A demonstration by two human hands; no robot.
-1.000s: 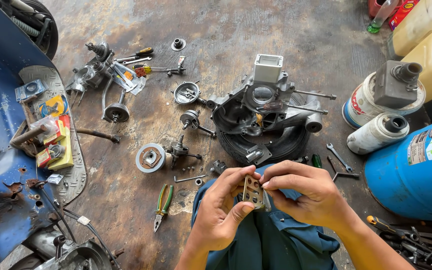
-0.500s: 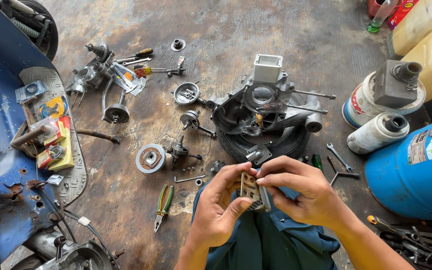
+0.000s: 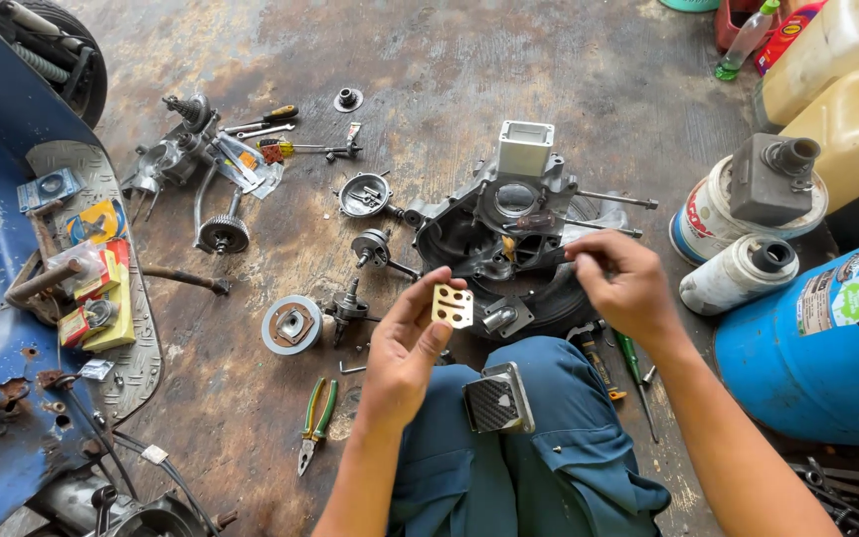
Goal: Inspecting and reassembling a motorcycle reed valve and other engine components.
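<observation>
Stained concrete floor, parts everywhere. Both hands have parted: left hand now pinches the perforated plate alone; right hand, fingers curled, has drifted to two o'clock over the engine case.

Matt perforated metal plate, dull cast-metal engine case, stained rough concrete floor.

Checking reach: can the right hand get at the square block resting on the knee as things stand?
Probably yes: the right hand hangs above the engine case, nothing lies over the square block, and the left hand sits off to its side.
</observation>
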